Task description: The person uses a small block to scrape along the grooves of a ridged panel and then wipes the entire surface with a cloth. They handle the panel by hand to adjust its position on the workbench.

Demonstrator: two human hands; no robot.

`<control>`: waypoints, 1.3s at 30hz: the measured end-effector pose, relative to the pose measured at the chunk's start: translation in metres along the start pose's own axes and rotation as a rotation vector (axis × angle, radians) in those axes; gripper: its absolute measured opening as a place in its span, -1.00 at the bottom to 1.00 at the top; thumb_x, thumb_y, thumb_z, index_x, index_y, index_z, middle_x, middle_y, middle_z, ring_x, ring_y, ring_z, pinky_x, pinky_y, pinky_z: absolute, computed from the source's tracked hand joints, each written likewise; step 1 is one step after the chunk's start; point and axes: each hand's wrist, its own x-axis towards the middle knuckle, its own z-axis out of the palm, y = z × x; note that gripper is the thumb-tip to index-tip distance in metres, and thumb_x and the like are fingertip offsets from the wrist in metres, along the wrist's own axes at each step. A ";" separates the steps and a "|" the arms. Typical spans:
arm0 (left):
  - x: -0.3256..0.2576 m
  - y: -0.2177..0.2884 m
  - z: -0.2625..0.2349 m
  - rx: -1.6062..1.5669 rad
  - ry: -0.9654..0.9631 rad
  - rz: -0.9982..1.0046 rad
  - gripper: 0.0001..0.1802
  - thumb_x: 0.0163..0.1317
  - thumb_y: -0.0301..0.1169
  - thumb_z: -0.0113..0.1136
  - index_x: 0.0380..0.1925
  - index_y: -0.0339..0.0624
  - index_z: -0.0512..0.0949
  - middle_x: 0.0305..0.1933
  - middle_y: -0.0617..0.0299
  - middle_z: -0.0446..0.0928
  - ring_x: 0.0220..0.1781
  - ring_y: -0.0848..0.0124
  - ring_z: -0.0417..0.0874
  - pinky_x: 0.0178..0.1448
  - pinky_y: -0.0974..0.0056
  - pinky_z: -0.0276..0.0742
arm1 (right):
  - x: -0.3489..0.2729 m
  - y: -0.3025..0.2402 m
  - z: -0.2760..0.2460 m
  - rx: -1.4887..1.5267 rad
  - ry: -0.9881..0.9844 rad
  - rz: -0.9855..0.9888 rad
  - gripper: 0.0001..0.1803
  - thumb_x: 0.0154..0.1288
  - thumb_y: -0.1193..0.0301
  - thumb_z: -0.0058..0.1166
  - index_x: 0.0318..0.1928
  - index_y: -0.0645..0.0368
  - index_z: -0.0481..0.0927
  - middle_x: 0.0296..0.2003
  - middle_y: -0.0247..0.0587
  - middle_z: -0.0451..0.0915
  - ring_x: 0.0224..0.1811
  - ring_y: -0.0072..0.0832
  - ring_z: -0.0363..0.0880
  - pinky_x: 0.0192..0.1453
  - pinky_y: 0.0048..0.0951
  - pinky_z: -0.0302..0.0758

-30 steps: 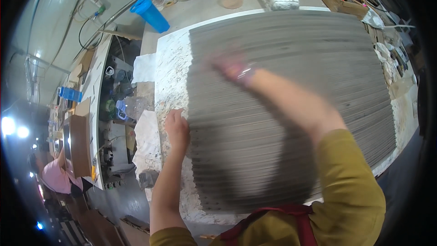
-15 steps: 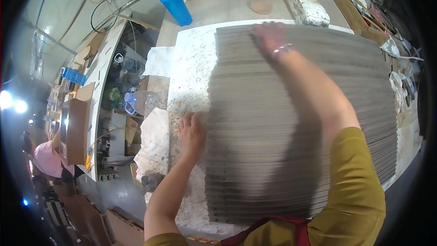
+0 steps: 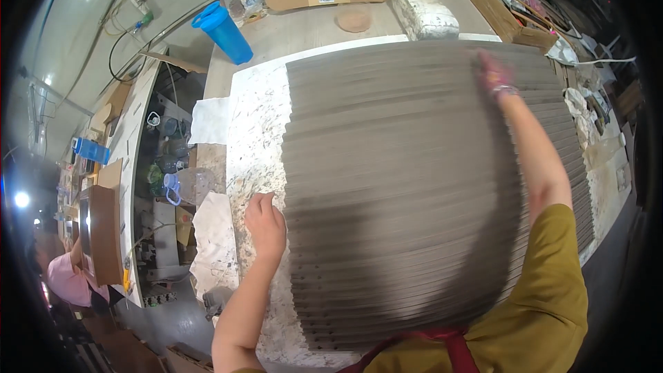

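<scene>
On the speckled stone slab (image 3: pixel 252 138) atop the desk, my left hand (image 3: pixel 266 224) rests loosely curled, gripping nothing, touching the left edge of the grey ribbed sheet (image 3: pixel 400 186). My right hand (image 3: pixel 494 72) (blurred, grip unclear) lies at the sheet's far right.
</scene>
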 end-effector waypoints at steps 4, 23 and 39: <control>-0.003 -0.005 0.001 0.050 0.018 0.009 -0.69 0.15 -0.58 0.04 -0.07 -0.18 0.51 0.00 0.05 0.44 0.02 0.07 0.45 0.11 0.04 0.32 | 0.007 -0.069 -0.034 0.107 0.202 -0.129 -0.57 0.23 0.14 0.01 0.10 -0.07 0.50 -0.05 -0.08 0.61 0.00 -0.06 0.57 0.06 -0.02 0.46; 0.001 -0.010 0.000 -0.072 -0.065 0.022 -0.65 0.14 -0.59 0.02 -0.04 -0.21 0.50 0.01 0.00 0.45 0.05 0.00 0.43 0.13 0.02 0.32 | 0.029 -0.129 -0.009 0.263 0.188 -0.177 -0.81 0.23 0.30 -0.07 -0.23 0.05 0.56 -0.31 -0.08 0.63 -0.18 -0.10 0.62 -0.18 -0.06 0.48; -0.006 -0.019 0.008 -0.024 -0.039 0.026 -0.63 0.13 -0.63 0.01 -0.03 -0.18 0.48 0.02 0.03 0.43 0.06 0.03 0.43 0.13 0.04 0.32 | 0.029 -0.168 -0.039 0.310 0.010 -0.206 -0.77 0.12 0.42 0.04 -0.22 0.04 0.70 -0.20 -0.12 0.68 -0.07 -0.18 0.66 -0.01 -0.14 0.52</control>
